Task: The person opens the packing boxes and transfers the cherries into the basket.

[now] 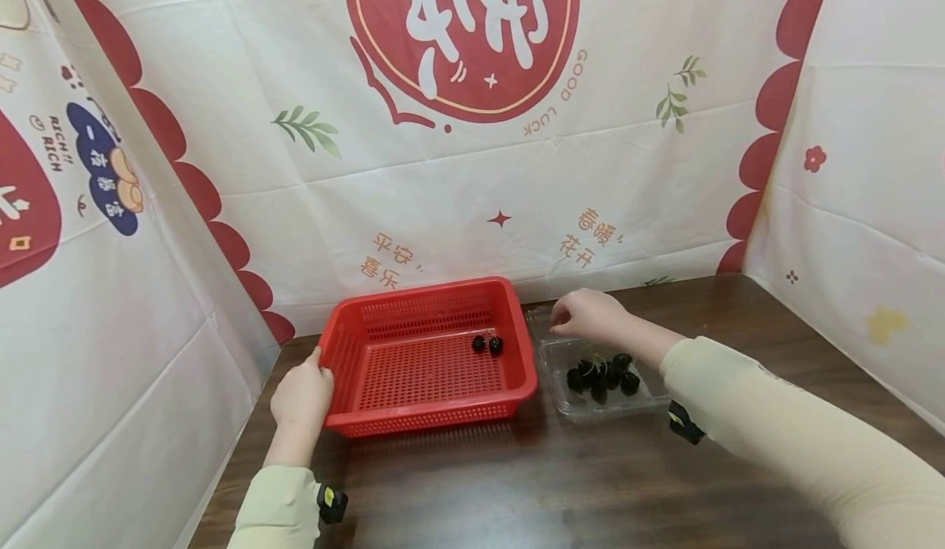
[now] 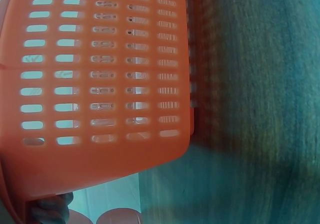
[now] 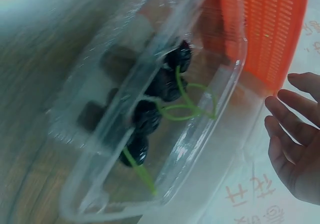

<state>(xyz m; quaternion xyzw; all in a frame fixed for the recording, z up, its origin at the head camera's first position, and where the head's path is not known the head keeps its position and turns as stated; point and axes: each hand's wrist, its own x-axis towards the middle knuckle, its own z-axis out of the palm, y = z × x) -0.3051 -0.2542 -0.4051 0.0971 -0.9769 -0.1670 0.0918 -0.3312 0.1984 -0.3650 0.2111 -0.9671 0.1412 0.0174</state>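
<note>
My left hand (image 1: 303,393) grips the left rim of a red plastic basket (image 1: 435,412). In the left wrist view the slotted basket wall (image 2: 115,156) fills much of the picture, and dark fingertips (image 2: 52,209) show under its rim. Two dark cherries (image 1: 495,345) lie in the basket near its right wall. To the right, a clear plastic box (image 1: 564,405) holds several dark cherries (image 1: 600,375) with green stems. Over the box's far side hovers my right hand (image 1: 591,317). The right wrist view shows that hand (image 3: 300,134) with loosely bent fingers and nothing between them.
Both containers stand on a dark brown wooden table (image 1: 472,483). A white printed cloth (image 1: 458,180) hangs just behind them, and more cloth hangs along the left and right sides. The clear box stands close beside the basket's right wall.
</note>
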